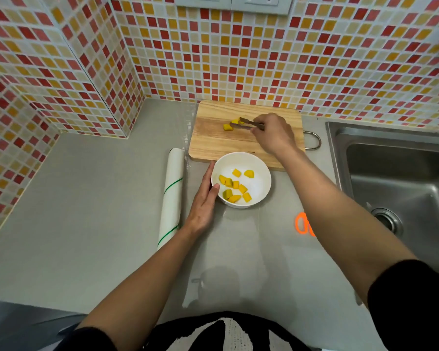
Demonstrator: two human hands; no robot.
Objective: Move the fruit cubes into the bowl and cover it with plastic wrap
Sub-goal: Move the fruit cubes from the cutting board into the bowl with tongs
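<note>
A white bowl (257, 168) stands on the counter in front of a wooden cutting board (213, 140). Several yellow fruit cubes (235, 186) lie inside the bowl. Two more fruit cubes (228, 127) rest on the board. My right hand (274, 134) is over the board, shut on metal tongs (247, 124) whose tips reach the cubes there. My left hand (204, 198) lies against the bowl's left side, thumb on the rim. A roll of plastic wrap (171, 196) lies left of the bowl, and a clear sheet of it is spread on the counter under the bowl.
A steel sink (401, 178) takes up the right side. Orange-handled scissors (303, 224) lie on the counter between bowl and sink, partly hidden by my right forearm. Tiled walls close off the back and left. Bare grey counter (91, 198) stretches to the left.
</note>
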